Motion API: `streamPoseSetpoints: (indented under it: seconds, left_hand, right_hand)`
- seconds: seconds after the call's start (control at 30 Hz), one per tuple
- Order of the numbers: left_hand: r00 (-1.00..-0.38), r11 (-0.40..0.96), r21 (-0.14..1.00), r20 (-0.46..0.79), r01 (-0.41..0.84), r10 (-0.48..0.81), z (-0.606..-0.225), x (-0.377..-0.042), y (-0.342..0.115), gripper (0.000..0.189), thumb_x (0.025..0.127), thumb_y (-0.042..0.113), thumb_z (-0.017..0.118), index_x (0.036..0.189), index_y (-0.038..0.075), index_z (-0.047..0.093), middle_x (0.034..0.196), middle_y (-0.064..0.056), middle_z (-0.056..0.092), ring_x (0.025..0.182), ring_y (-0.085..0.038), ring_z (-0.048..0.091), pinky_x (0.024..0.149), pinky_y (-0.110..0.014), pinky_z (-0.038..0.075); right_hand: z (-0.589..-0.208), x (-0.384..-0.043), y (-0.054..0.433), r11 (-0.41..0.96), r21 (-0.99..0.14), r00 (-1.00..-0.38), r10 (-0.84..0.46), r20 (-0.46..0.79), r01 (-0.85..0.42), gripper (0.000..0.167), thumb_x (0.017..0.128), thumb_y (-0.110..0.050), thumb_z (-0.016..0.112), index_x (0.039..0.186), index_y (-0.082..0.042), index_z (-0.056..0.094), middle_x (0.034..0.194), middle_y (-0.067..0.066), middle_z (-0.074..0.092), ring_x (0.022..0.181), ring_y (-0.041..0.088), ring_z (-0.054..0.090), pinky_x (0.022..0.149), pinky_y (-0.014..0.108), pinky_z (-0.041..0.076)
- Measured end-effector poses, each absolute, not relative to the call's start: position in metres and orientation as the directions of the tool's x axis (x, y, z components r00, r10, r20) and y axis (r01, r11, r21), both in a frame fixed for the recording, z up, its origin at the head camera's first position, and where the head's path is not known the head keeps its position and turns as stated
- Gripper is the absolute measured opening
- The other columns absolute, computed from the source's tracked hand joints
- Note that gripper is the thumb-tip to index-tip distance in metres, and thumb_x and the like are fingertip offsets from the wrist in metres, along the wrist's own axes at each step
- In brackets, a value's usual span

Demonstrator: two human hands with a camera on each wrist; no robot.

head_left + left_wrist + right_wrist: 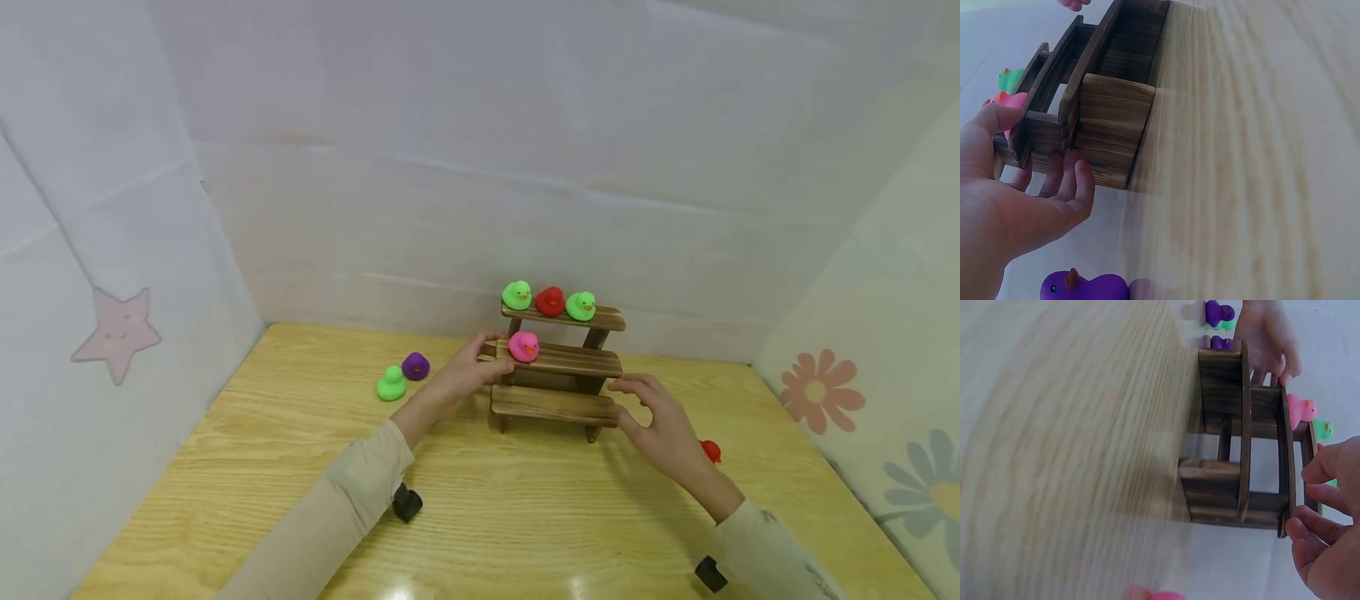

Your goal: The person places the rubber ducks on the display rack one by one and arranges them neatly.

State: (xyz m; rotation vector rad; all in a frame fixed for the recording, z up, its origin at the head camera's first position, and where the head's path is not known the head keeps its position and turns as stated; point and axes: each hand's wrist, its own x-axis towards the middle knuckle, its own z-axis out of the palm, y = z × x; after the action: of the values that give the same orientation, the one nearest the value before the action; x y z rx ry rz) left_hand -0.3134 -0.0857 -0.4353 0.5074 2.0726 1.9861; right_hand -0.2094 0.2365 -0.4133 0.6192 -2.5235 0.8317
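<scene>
A brown three-step wooden stand point(555, 404) is on the table between my hands. My left hand point(465, 372) grips its left end, the thumb over the middle step and the fingers curled against the side, as the left wrist view shows. Just beside the thumb sits a pink rubber duck point(523, 347) on that step. On the top step stand a green duck point(517, 295), a red duck point(550, 302) and another green duck point(581, 306). My right hand point(663, 429) is at the stand's right end, its fingers loosely bent and apart, fingertips right at the steps' edges.
Left of the stand, a purple duck point(416, 367) and a green duck point(391, 383) lie on the wooden table point(480, 517). Partly hidden by my right wrist is a red duck point(712, 451). Behind the table hangs a pale cloth backdrop point(450, 167).
</scene>
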Motion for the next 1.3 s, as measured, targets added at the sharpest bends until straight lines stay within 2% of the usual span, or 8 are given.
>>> streamPoseSetpoints:
  seconds: [0.33, 0.53, 0.63, 0.77, 0.9, 1.1, 1.3]
  left_hand:
    - [-0.920, 0.018, 0.996, 0.076, 0.090, 0.385, -0.437, -0.313, -0.089, 0.069, 0.092, 0.021, 0.075, 0.152, 0.012, 0.043, 0.140, -0.019, 0.044, 0.120, -0.034, 0.054, 0.102, -0.056, 0.045]
    - [-0.921, 0.009, 0.996, 0.078, 0.088, 0.382, -0.439, -0.315, -0.088, 0.068, 0.091, 0.021, 0.075, 0.151, 0.013, 0.044, 0.141, -0.019, 0.044, 0.122, -0.035, 0.052, 0.102, -0.056, 0.045]
    - [-0.921, 0.009, 0.996, 0.080, 0.090, 0.382, -0.439, -0.315, -0.088, 0.068, 0.091, 0.022, 0.075, 0.151, 0.013, 0.043, 0.140, -0.019, 0.044, 0.122, -0.035, 0.051, 0.101, -0.056, 0.046]
    - [-0.917, 0.010, 0.995, 0.085, 0.096, 0.389, -0.438, -0.315, -0.087, 0.069, 0.091, 0.022, 0.075, 0.151, 0.012, 0.043, 0.141, -0.019, 0.044, 0.122, -0.035, 0.051, 0.101, -0.056, 0.046]
    - [-0.917, 0.007, 0.996, 0.077, 0.086, 0.392, -0.439, -0.317, -0.086, 0.069, 0.091, 0.023, 0.076, 0.151, 0.014, 0.043, 0.140, -0.018, 0.044, 0.120, -0.034, 0.053, 0.101, -0.054, 0.047]
    - [-0.915, 0.024, 0.996, 0.070, 0.086, 0.397, -0.441, -0.319, -0.086, 0.070, 0.091, 0.025, 0.076, 0.152, 0.015, 0.042, 0.141, -0.018, 0.044, 0.120, -0.035, 0.054, 0.103, -0.055, 0.045]
    - [-0.912, 0.032, 0.995, 0.074, 0.094, 0.403, -0.440, -0.320, -0.085, 0.071, 0.092, 0.025, 0.075, 0.153, 0.012, 0.041, 0.142, -0.018, 0.044, 0.123, -0.035, 0.052, 0.103, -0.056, 0.044]
  right_hand:
    - [-0.417, -0.202, 0.272, 0.772, -0.414, -0.836, -0.265, 0.480, -0.482, 0.029, 0.094, -0.003, 0.070, 0.122, -0.010, 0.067, 0.130, 0.010, 0.059, 0.116, 0.033, 0.057, 0.084, 0.056, 0.051]
    - [-0.418, -0.195, 0.297, 0.804, -0.398, -0.852, -0.237, 0.466, -0.442, 0.029, 0.094, -0.003, 0.071, 0.122, -0.009, 0.067, 0.127, 0.008, 0.060, 0.109, 0.028, 0.058, 0.080, 0.043, 0.049]
    - [-0.421, -0.192, 0.311, 0.813, -0.408, -0.866, -0.218, 0.450, -0.416, 0.031, 0.094, -0.001, 0.070, 0.123, -0.010, 0.067, 0.126, 0.007, 0.060, 0.109, 0.029, 0.057, 0.080, 0.041, 0.049]
    - [-0.428, -0.185, 0.330, 0.825, -0.417, -0.885, -0.195, 0.423, -0.382, 0.038, 0.089, 0.008, 0.066, 0.124, -0.009, 0.066, 0.126, 0.007, 0.059, 0.109, 0.031, 0.056, 0.079, 0.045, 0.050]
    - [-0.435, -0.179, 0.345, 0.827, -0.425, -0.894, -0.187, 0.408, -0.367, 0.046, 0.082, 0.014, 0.065, 0.124, -0.005, 0.065, 0.127, 0.011, 0.058, 0.110, 0.036, 0.055, 0.081, 0.050, 0.046]
    - [-0.445, -0.176, 0.358, 0.825, -0.453, -0.918, -0.182, 0.353, -0.338, 0.048, 0.083, 0.004, 0.075, 0.129, 0.000, 0.061, 0.132, 0.020, 0.051, 0.115, 0.044, 0.051, 0.085, 0.062, 0.043]
    - [-0.456, -0.176, 0.367, 0.824, -0.447, -0.923, -0.219, 0.318, -0.349, 0.060, 0.078, 0.008, 0.075, 0.134, 0.001, 0.056, 0.136, 0.025, 0.044, 0.115, 0.046, 0.050, 0.086, 0.066, 0.046]
